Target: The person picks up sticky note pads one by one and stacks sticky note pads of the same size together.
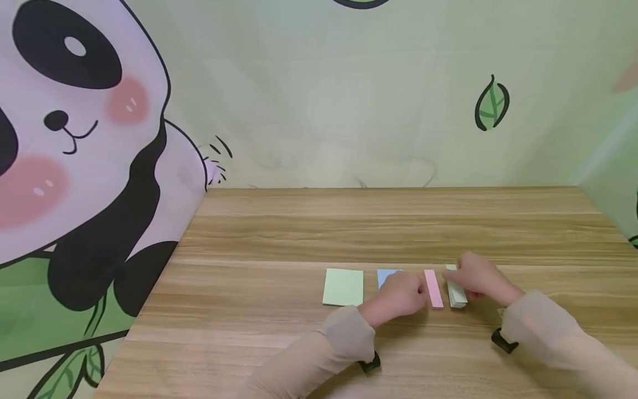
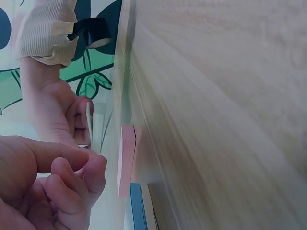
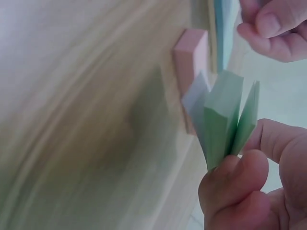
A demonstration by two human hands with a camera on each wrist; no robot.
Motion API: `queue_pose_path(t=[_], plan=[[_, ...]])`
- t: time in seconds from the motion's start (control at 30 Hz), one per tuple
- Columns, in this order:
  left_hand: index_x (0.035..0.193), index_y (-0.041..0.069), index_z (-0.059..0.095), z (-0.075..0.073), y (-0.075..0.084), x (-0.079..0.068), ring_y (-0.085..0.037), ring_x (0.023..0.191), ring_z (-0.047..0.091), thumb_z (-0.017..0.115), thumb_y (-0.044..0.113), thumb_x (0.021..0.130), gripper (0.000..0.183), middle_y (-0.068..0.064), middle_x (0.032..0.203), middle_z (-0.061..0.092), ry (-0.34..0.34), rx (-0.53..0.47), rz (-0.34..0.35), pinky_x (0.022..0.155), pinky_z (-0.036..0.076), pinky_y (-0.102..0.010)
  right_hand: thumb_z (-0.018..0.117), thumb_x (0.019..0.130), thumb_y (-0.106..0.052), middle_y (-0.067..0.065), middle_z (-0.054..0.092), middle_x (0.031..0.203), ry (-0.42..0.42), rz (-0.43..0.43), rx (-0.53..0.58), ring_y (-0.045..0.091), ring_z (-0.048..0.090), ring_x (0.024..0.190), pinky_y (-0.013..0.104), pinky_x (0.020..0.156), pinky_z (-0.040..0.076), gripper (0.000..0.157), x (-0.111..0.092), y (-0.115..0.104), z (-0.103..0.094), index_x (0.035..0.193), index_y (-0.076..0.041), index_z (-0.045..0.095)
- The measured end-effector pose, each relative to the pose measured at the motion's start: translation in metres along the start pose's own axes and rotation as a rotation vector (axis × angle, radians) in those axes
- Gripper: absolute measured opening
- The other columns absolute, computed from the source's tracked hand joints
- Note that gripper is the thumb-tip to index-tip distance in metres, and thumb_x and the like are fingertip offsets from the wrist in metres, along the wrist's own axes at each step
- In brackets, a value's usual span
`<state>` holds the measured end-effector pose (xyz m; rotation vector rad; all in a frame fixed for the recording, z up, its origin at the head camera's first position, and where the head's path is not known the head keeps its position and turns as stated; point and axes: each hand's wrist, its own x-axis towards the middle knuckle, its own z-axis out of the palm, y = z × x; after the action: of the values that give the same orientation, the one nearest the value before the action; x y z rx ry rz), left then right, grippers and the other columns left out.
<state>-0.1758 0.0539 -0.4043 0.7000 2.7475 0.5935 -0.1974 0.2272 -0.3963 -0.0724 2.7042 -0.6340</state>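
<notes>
My right hand [image 1: 482,277] grips a narrow pale green sticky-note pad [image 1: 457,293] above the table. In the right wrist view the pad [image 3: 221,115] is fanned, with one green leaf and a whitish sheet splayed from the block. My left hand [image 1: 401,292] hovers by the pink sticky-note pad [image 1: 433,289], its fingers curled and thumb against a fingertip; nothing shows in it in the left wrist view. Behind that hand, a blue sticky-note pad [image 1: 389,275] is partly hidden.
A square light green sticky-note pad [image 1: 344,287] lies to the left in the row. All of it is on a wood-grain table [image 1: 299,233], backed by a cloth printed with a panda [image 1: 99,138] and leaves.
</notes>
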Motion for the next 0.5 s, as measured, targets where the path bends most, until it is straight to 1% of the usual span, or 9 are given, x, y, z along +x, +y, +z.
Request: queue_pose_path(t=[0.1, 0.2, 0.33, 0.5], plan=[[0.045, 0.016, 0.037, -0.001, -0.002, 0.001, -0.004, 0.036, 0.029, 0.051, 0.014, 0.082, 0.040, 0.008, 0.040, 0.030, -0.005, -0.009, -0.022, 0.036, 0.025, -0.016, 0.052, 0.082, -0.029, -0.007, 0.037, 0.033, 0.000, -0.023, 0.009, 0.005, 0.036, 0.031, 0.018, 0.035, 0.029, 0.039, 0.001, -0.006, -0.001, 0.049, -0.010, 0.042], [0.045, 0.016, 0.040, -0.001, -0.002, 0.000, -0.005, 0.037, 0.031, 0.052, 0.016, 0.083, 0.039, 0.008, 0.040, 0.032, -0.012, 0.000, -0.035, 0.037, 0.026, -0.016, 0.054, 0.081, -0.028, -0.007, 0.037, 0.032, 0.004, -0.046, 0.009, 0.004, 0.036, 0.030, 0.018, 0.035, 0.029, 0.040, 0.003, -0.010, 0.001, 0.047, -0.011, 0.041], [0.046, 0.015, 0.040, -0.001, -0.002, 0.000, -0.005, 0.037, 0.031, 0.053, 0.016, 0.083, 0.039, 0.007, 0.041, 0.032, -0.021, -0.002, -0.038, 0.037, 0.026, -0.016, 0.055, 0.081, -0.027, -0.006, 0.037, 0.033, 0.001, -0.051, 0.016, 0.004, 0.035, 0.030, 0.017, 0.034, 0.029, 0.036, 0.005, -0.013, 0.004, 0.052, -0.008, 0.044], [0.047, 0.015, 0.040, 0.000, -0.003, 0.001, -0.005, 0.038, 0.031, 0.053, 0.014, 0.081, 0.037, 0.007, 0.042, 0.032, -0.022, -0.008, -0.044, 0.037, 0.026, -0.016, 0.055, 0.083, -0.026, -0.005, 0.037, 0.035, -0.011, -0.057, 0.038, 0.004, 0.035, 0.030, 0.017, 0.034, 0.029, 0.035, 0.008, -0.015, 0.007, 0.056, -0.007, 0.045]])
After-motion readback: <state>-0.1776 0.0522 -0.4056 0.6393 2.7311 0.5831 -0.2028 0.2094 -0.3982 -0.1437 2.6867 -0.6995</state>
